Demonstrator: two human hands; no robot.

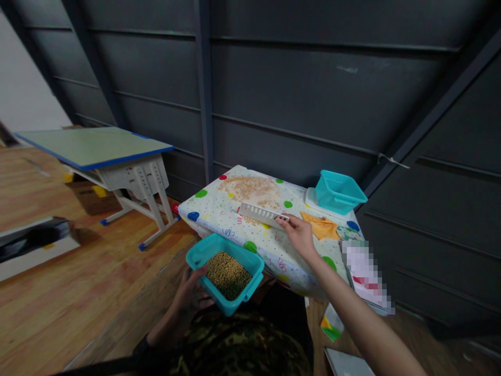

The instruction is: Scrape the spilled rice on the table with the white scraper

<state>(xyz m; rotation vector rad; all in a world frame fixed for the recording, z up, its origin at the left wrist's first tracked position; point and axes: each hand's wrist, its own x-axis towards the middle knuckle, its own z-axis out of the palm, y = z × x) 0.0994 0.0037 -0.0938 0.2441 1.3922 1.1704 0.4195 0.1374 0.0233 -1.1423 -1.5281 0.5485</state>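
My left hand (188, 293) grips the near left rim of a teal plastic container (211, 245), tilted in front of the table edge. Inside it lie yellowish soybeans (225, 267), with small greenish beans toward the near side. My right hand (299, 236) is closed on one end of a long white slotted plastic strip (258, 212), held low over the table. Loose tan grains (252, 189) are scattered across the tabletop beyond the strip, and a few lie just in front of it. Whether the strip touches the tabletop I cannot tell.
The table wears a white cloth with coloured dots (213, 214). At its right stand another teal container (338, 190) on a white lid, an orange cloth (321, 225) and a blurred-out packet (366, 274). A grey panelled wall (274, 94) rises behind; a green-topped desk (94, 143) stands left.
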